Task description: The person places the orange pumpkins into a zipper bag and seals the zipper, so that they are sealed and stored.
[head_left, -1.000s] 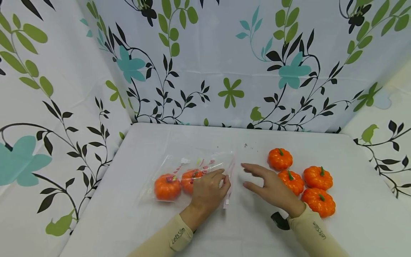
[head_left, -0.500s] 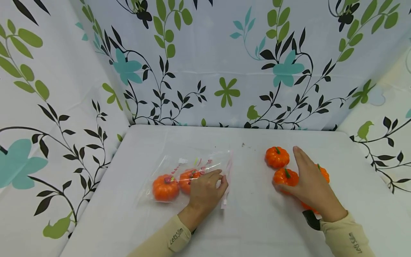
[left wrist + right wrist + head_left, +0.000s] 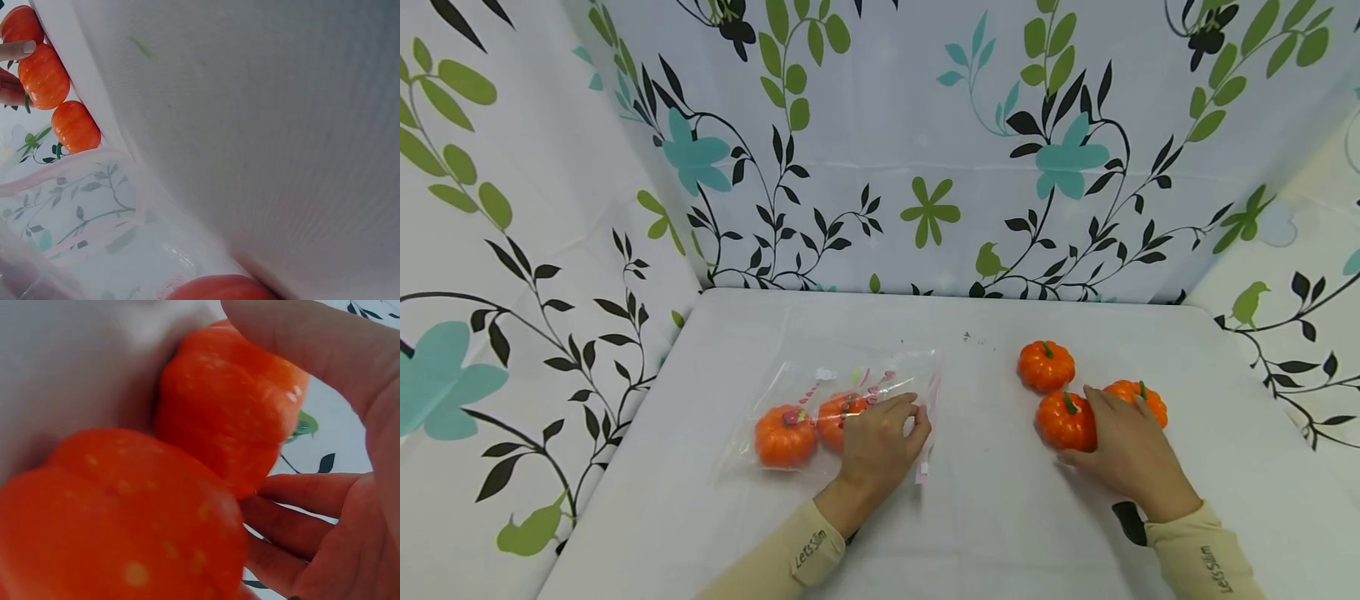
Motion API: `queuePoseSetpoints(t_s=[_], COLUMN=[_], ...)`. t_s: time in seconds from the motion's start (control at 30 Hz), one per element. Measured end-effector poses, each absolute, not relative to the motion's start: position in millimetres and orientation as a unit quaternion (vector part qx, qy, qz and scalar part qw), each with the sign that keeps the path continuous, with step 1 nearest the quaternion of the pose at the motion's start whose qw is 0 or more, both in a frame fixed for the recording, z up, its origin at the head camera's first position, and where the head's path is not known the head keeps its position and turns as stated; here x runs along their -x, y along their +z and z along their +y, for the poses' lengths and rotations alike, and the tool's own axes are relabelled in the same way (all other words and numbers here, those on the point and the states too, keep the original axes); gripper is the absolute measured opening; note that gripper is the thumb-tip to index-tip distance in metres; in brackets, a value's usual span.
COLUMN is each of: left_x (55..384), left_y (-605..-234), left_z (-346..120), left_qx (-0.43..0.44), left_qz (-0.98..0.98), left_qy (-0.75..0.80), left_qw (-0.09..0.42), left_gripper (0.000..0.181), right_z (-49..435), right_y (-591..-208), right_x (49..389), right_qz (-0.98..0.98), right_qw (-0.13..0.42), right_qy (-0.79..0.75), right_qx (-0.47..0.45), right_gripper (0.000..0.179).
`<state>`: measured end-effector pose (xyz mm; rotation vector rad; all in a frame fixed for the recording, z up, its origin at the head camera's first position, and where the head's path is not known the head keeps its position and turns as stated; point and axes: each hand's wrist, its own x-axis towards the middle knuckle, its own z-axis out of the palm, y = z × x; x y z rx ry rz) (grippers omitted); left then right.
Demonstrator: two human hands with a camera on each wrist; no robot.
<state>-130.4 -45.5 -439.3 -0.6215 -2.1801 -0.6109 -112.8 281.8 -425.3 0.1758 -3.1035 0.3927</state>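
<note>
We see the left hand pinching the clear bag at its edge, its contact hard to make out. Inside, an uncovered pumpkin lies at its nine o'clock, a partly covered pumpkin at ten. On the tabletop, the right hand curls its spread thumb and fingers round the gripped pumpkin; from there, a far pumpkin lies at eleven o'clock, a half-hidden pumpkin toward three. At the right wrist view's half past seven, we cannot tell which one the cut-off pumpkin is.
</note>
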Motion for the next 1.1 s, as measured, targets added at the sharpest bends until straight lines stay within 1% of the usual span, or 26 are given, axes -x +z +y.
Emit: queuePoseSetpoints(t_s=[0.23, 0.3, 0.47, 0.53, 0.67, 0.83, 1.1], left_x=[130.6, 130.4, 129.6, 129.0, 128.4, 129.0, 129.8], left_y=[-438.4, -438.3, -438.5, -437.9, -436.3, -436.6, -434.4], left_z=[-45.7, -45.4, -45.2, -45.1, -44.6, -44.8, -46.5], left_qx=[0.244, 0.243, 0.241, 0.239, 0.236, 0.238, 0.242], left_qz=[-0.858, -0.858, -0.858, -0.859, -0.861, -0.86, -0.858], left_qy=[-0.244, -0.243, -0.244, -0.245, -0.244, -0.24, -0.243], left_qw=[0.381, 0.382, 0.382, 0.38, 0.378, 0.382, 0.382], left_gripper=[0.006, 0.006, 0.005, 0.005, 0.006, 0.005, 0.007], right_z=[282.8, 281.3, 270.1, 263.0, 245.1, 214.1, 169.6], right_y=[-434.5, -435.1, -431.3, -428.5, -425.6, -429.2, -440.2], right_x=[113.3, 112.6, 113.5, 115.3, 119.0, 123.9, 135.1], right_qz=[-0.991, -0.99, -0.986, -0.981, -0.969, -0.959, -0.951], right_qw=[0.025, 0.029, 0.019, 0.007, 0.0, 0.011, 0.022], right_qy=[0.116, 0.12, 0.156, 0.183, 0.234, 0.267, 0.279], right_qx=[-0.069, -0.067, -0.061, -0.061, -0.074, -0.096, -0.13], right_gripper=[0.092, 0.09, 0.089, 0.091, 0.091, 0.086, 0.085])
